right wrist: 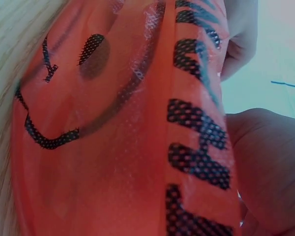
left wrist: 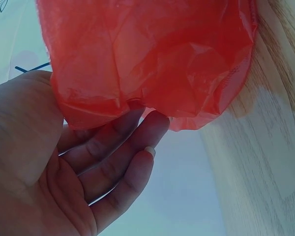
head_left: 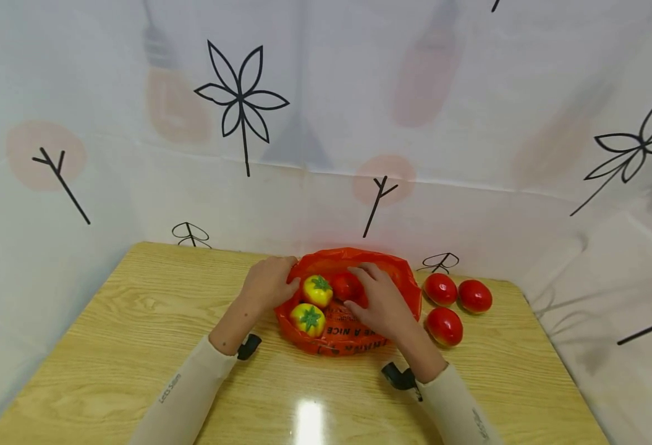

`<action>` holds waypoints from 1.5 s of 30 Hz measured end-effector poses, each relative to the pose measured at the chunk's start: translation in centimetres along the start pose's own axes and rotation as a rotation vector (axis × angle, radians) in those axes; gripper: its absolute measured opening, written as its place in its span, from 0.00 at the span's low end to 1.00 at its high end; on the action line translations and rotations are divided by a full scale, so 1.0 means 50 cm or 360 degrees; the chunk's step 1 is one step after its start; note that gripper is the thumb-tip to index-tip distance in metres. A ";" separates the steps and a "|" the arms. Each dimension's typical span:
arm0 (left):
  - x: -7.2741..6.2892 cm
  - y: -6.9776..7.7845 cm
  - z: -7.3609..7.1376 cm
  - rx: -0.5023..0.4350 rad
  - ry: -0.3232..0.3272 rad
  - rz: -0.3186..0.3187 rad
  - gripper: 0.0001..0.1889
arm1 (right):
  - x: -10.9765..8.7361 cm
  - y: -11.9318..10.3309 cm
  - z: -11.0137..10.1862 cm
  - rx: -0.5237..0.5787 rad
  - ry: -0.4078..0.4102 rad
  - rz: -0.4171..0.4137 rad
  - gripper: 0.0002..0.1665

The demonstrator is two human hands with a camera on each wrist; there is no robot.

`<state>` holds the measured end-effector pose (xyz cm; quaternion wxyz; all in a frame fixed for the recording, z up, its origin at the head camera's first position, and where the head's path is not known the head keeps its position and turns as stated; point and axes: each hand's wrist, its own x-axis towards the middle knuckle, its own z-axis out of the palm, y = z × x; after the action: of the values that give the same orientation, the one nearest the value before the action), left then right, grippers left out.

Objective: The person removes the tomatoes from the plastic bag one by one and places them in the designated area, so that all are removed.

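Observation:
A red plastic bag with black print stands with its mouth spread wide on the table. My left hand pinches the bag's left rim, thumb inside and fingers outside; in the left wrist view the fingers curl behind the red film. Inside the bag lie two yellow tomatoes with green star-shaped tops. Beside them is a shiny red round fruit. Over the bag's right side, my right hand reaches in, thumb and fingers spread apart next to the red fruit. The bag's printed wall mostly hides this hand in the right wrist view.
Three shiny red round fruits sit on the wooden table to the right of the bag. A white cloth with printed flowers hangs behind and around the table.

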<state>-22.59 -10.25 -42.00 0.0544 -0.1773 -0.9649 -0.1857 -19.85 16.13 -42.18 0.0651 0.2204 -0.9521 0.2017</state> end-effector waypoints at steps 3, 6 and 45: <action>0.001 -0.001 0.001 -0.0003 -0.0006 -0.0005 0.17 | 0.008 -0.001 0.006 0.0013 -0.0014 0.0000 0.41; 0.001 -0.001 0.001 -0.0007 -0.0016 -0.0011 0.17 | 0.014 0.000 0.012 0.0016 -0.0043 0.0004 0.41; 0.008 0.001 0.002 -0.0009 -0.0012 0.0011 0.13 | 0.010 0.013 0.013 0.0134 -0.0061 0.0085 0.35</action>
<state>-22.95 -10.05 -41.99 0.0508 -0.1814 -0.9640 -0.1877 -20.61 16.20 -42.88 0.0321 0.2012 -0.9494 0.2391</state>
